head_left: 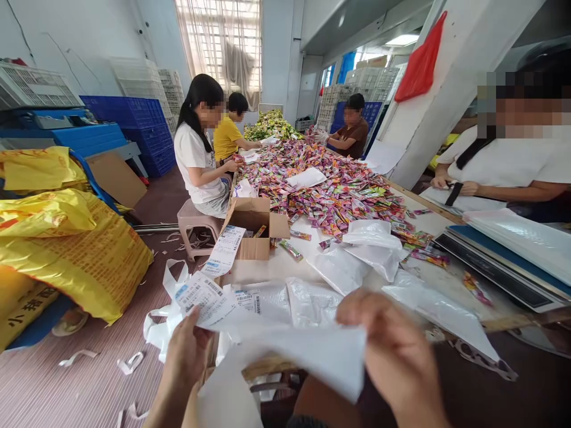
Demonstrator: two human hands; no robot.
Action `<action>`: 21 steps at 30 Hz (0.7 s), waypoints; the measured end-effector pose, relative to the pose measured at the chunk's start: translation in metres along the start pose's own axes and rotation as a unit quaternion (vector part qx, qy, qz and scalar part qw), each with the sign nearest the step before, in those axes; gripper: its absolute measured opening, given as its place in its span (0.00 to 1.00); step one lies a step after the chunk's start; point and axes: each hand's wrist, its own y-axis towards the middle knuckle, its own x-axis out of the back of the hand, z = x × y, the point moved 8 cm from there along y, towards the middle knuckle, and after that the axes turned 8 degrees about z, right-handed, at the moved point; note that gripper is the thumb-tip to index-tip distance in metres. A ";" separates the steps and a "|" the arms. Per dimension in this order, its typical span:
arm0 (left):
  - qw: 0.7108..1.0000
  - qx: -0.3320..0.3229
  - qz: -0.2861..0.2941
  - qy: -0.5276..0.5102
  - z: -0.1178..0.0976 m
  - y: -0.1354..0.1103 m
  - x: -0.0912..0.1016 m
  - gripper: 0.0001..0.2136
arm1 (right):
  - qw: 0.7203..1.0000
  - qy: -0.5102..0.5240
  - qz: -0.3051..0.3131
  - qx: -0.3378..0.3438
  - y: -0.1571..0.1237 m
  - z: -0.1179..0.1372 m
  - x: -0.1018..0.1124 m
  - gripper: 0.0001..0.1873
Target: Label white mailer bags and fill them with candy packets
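Far left, on floor: yellow sacks, well apart from us. Our left hand closed, pinching left edge of white bag. Label strip lies just above thumb, trailing up toward cardboard box; we cannot tell if strip is caught in pinch. Bag hangs between our hands at near edge of tabletop, candy pile beyond. Our right hand closed on bag's right edge, fingers curled over. We judge bag light, thin, floppy, slippery: best held at edges, both sides.
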 end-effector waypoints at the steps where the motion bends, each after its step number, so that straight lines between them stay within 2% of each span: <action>1: 1.000 -0.011 -0.005 0.006 -0.005 0.003 0.005 0.14 | 0.998 0.003 -0.062 -0.006 0.008 -0.011 0.024 0.08; 2: 1.000 -0.013 -0.004 0.013 -0.009 0.005 0.008 0.12 | 0.994 -0.025 -0.106 -0.017 0.014 -0.028 0.043 0.09; 3: 1.000 -0.006 0.003 0.019 -0.011 0.005 0.009 0.11 | 0.988 -0.079 -0.121 -0.046 0.019 -0.051 0.055 0.10; 5: 0.999 0.015 0.022 0.029 -0.010 0.002 0.010 0.09 | 0.962 -0.238 -0.032 -0.133 0.022 -0.107 0.054 0.14; 7: 0.998 0.027 0.039 0.035 -0.008 -0.003 0.010 0.09 | 0.937 -0.313 -0.005 -0.153 0.010 -0.149 0.050 0.14; 8: 0.998 0.028 0.043 0.037 -0.007 -0.005 0.010 0.09 | 0.922 -0.358 -0.002 -0.145 0.002 -0.160 0.047 0.15; 10: 0.997 0.025 0.051 0.043 -0.006 -0.008 0.010 0.10 | 0.882 -0.456 0.032 -0.113 -0.016 -0.168 0.035 0.19; 12: 0.997 0.023 0.058 0.052 -0.006 -0.011 0.008 0.11 | 0.833 -0.526 0.143 -0.099 -0.030 -0.174 0.014 0.24; 14: 0.996 0.032 0.068 0.057 -0.003 -0.012 0.004 0.11 | 0.795 -0.533 0.261 -0.126 -0.040 -0.182 -0.003 0.35; 15: 0.995 0.042 0.075 0.057 -0.001 -0.013 0.002 0.11 | 0.780 -0.533 0.293 -0.146 -0.041 -0.185 -0.006 0.42; 17: 0.992 0.061 0.098 0.056 0.002 -0.013 -0.002 0.11 | 0.773 -0.528 0.309 -0.167 -0.035 -0.185 -0.005 0.50; 18: 0.990 0.068 0.112 0.061 0.003 -0.012 -0.001 0.12 | 0.781 -0.519 0.306 -0.163 -0.029 -0.183 -0.002 0.48; 20: 0.984 0.069 0.134 0.092 0.002 -0.010 0.004 0.14 | 0.804 -0.503 0.281 -0.146 -0.016 -0.178 0.014 0.35; 21: 0.982 0.064 0.140 0.112 -0.001 -0.009 0.009 0.15 | 0.809 -0.512 0.252 -0.141 -0.009 -0.176 0.028 0.28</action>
